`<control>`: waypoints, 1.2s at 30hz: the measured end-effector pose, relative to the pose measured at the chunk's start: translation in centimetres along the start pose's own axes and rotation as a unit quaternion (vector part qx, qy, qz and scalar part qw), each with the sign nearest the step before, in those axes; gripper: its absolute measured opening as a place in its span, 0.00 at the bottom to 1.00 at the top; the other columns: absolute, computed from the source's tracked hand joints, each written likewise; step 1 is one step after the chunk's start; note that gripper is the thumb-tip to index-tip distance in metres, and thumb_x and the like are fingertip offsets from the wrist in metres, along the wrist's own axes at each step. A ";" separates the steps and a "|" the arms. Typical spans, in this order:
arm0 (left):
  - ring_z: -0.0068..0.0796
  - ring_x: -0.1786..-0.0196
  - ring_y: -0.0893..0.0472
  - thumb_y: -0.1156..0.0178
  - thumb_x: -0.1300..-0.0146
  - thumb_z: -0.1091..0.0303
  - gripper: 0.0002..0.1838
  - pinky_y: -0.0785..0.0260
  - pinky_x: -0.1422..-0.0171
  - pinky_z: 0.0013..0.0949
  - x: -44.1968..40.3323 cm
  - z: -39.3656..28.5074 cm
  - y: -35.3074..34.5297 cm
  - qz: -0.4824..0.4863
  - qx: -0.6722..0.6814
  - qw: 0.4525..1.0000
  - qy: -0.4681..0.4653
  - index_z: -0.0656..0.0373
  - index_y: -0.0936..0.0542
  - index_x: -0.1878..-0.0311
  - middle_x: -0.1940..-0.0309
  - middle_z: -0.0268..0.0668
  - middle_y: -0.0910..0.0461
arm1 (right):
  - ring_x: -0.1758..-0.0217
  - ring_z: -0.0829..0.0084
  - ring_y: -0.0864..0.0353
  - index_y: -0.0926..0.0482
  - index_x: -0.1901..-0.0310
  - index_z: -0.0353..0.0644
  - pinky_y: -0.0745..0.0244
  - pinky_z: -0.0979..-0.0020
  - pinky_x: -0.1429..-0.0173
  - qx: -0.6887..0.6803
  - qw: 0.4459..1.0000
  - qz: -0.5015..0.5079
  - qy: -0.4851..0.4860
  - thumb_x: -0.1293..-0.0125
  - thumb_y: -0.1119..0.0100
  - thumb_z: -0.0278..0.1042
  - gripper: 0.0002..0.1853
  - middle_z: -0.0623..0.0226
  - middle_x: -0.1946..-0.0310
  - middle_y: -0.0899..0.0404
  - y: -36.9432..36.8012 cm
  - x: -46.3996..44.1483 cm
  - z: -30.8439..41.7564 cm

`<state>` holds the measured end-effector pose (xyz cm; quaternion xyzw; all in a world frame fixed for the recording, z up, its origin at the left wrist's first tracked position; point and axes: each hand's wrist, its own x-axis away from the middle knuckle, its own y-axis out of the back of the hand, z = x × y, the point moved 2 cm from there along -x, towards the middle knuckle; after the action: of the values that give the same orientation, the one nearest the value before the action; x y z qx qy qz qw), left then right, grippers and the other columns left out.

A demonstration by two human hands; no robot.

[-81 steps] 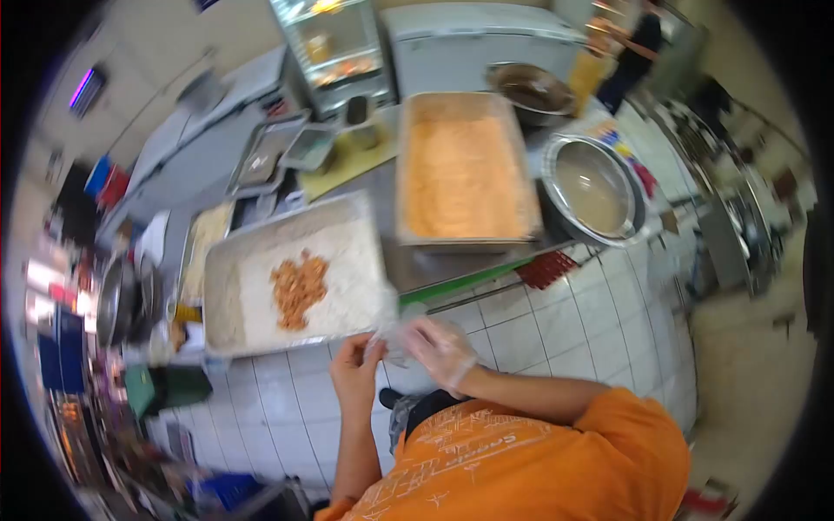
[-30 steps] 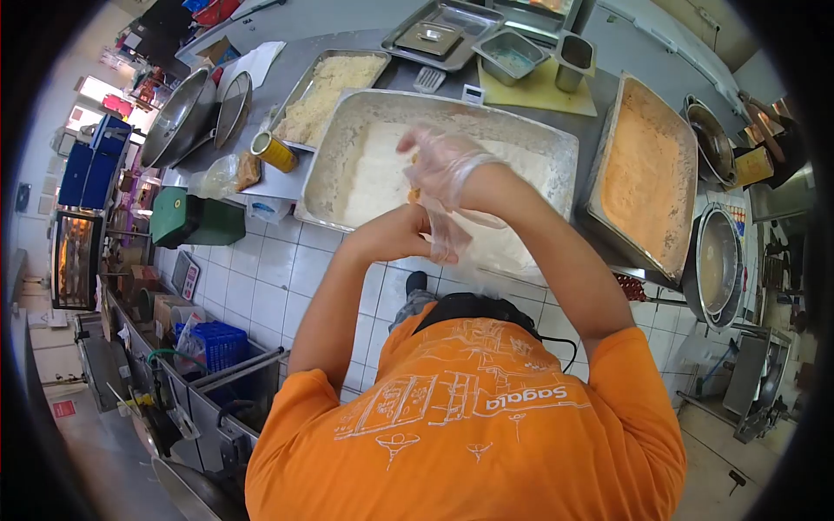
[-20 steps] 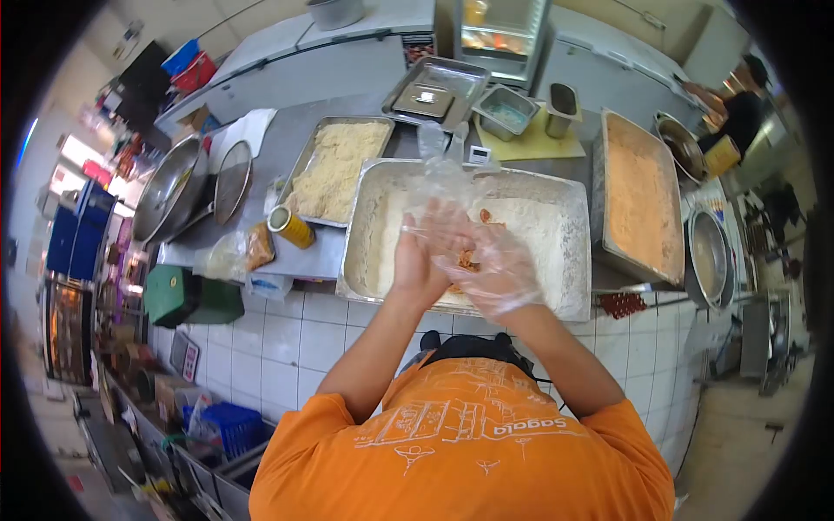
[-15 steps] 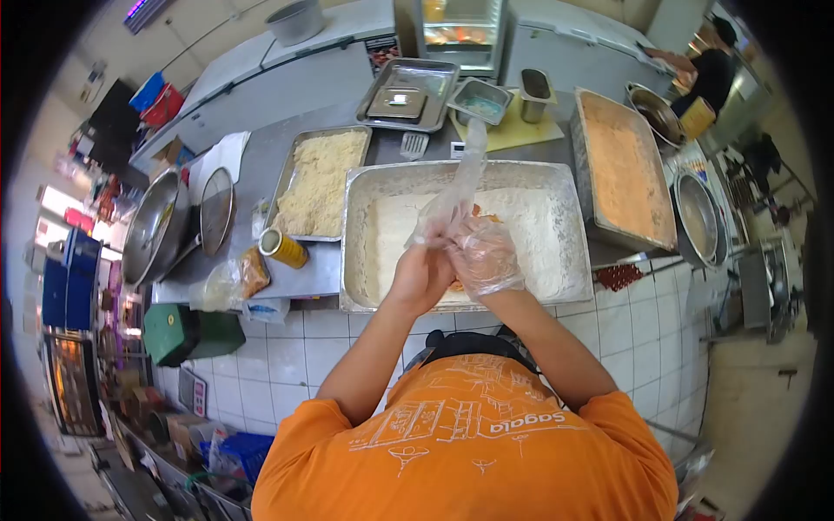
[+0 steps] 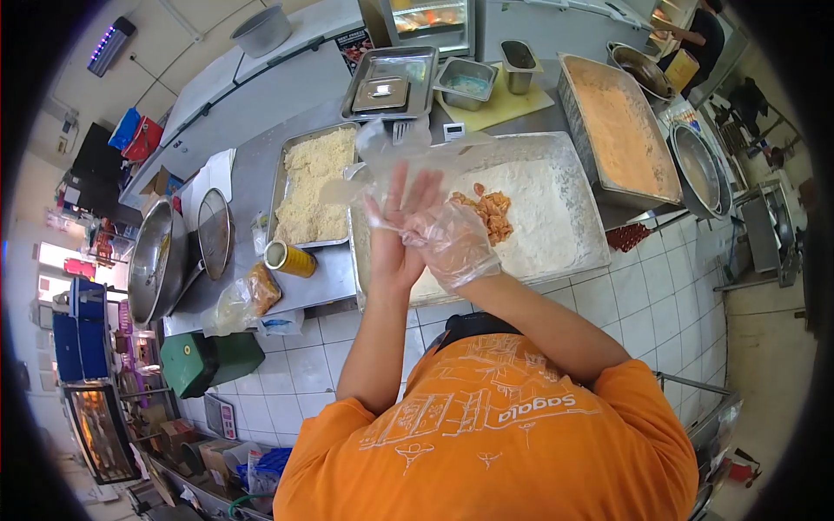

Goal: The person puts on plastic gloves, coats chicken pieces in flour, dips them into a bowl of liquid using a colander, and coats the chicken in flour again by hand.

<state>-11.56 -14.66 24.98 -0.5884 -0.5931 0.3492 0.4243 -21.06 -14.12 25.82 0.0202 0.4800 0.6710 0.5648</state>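
Clear glove [image 5: 375, 146] at the bare left hand [image 5: 398, 247]

Left fingers stand spread apart, loose film about their tips; the gloved right hand [image 5: 456, 247] bunches its fingers together on the film by the left palm. Fitting looks like the step in hand, calling for a gentle pull and an open cuff. Just right, orange-red pieces [image 5: 497, 217] lie on white powder [image 5: 552, 191] in the near tray [image 5: 594, 213].

1 head-worn camera, facing forward-down

Green bin [image 5: 208, 360] — plus a red container [image 5: 144, 140] beside a blue one [image 5: 124, 128].
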 end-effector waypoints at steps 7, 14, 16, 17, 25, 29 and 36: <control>0.40 0.33 0.34 0.55 0.30 0.39 0.34 0.43 0.28 0.46 0.3 -2.8 2.5 0.074 -0.192 0.977 0.051 0.48 0.39 0.27 0.30 0.42 0.40 | 0.65 0.51 0.23 0.22 0.67 0.46 0.30 0.56 0.60 -0.092 0.989 0.089 0.073 0.34 0.45 0.41 0.09 0.57 0.70 0.22 -1.0 1.3 2.2; 0.30 0.52 0.27 0.51 0.30 0.41 0.33 0.29 0.49 0.37 1.0 -1.0 4.0 -0.039 -0.166 0.982 0.083 0.50 0.36 0.29 0.46 0.41 0.27 | 0.62 0.48 0.23 0.22 0.65 0.43 0.29 0.54 0.57 -0.193 0.969 0.125 -0.088 0.31 0.49 0.42 0.12 0.52 0.67 0.21 -0.7 2.5 1.4; 0.32 0.46 0.28 0.52 0.30 0.41 0.33 0.30 0.44 0.39 0.9 -0.8 6.2 0.038 -0.086 0.990 0.103 0.49 0.37 0.28 0.41 0.39 0.30 | 0.60 0.48 0.22 0.22 0.63 0.44 0.29 0.53 0.56 -0.186 0.968 0.130 -0.110 0.30 0.51 0.43 0.13 0.51 0.67 0.20 -0.6 3.4 1.4; 0.34 0.43 0.29 0.52 0.30 0.40 0.34 0.30 0.41 0.40 0.8 -0.4 7.4 0.027 -0.070 0.993 0.092 0.49 0.38 0.28 0.39 0.38 0.32 | 0.60 0.47 0.22 0.22 0.62 0.44 0.29 0.52 0.56 -0.186 0.967 0.133 -0.109 0.29 0.52 0.44 0.14 0.51 0.66 0.20 -1.0 4.1 1.1; 0.56 0.28 0.41 0.54 0.29 0.44 0.32 0.38 0.30 0.57 1.7 1.2 4.6 0.037 0.006 0.981 0.189 0.49 0.40 0.27 0.28 0.44 0.42 | 0.62 0.50 0.23 0.23 0.61 0.44 0.31 0.56 0.57 -0.176 0.950 0.177 -0.188 0.29 0.53 0.47 0.15 0.51 0.67 0.22 -0.8 4.2 1.6; 0.58 0.28 0.41 0.56 0.30 0.38 0.35 0.38 0.32 0.62 1.1 1.2 6.2 -0.002 -0.203 0.965 0.169 0.49 0.40 0.28 0.26 0.44 0.46 | 0.62 0.51 0.23 0.23 0.62 0.45 0.31 0.56 0.57 -0.239 0.944 0.138 -0.184 0.30 0.52 0.44 0.13 0.52 0.67 0.22 -1.4 4.6 1.4; 0.65 0.28 0.43 0.58 0.39 0.25 0.48 0.40 0.32 0.64 1.3 0.3 3.3 0.101 -0.078 0.975 0.184 0.46 0.50 0.24 0.25 0.53 0.52 | 0.64 0.51 0.20 0.22 0.56 0.43 0.30 0.51 0.59 -0.120 0.985 0.127 0.006 0.32 0.51 0.44 0.14 0.50 0.64 0.20 -0.4 3.5 1.4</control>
<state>-10.44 -13.14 21.99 -0.7303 -0.4682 0.2288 0.4417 -21.22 -10.58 24.49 0.0090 0.3931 0.7902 0.4700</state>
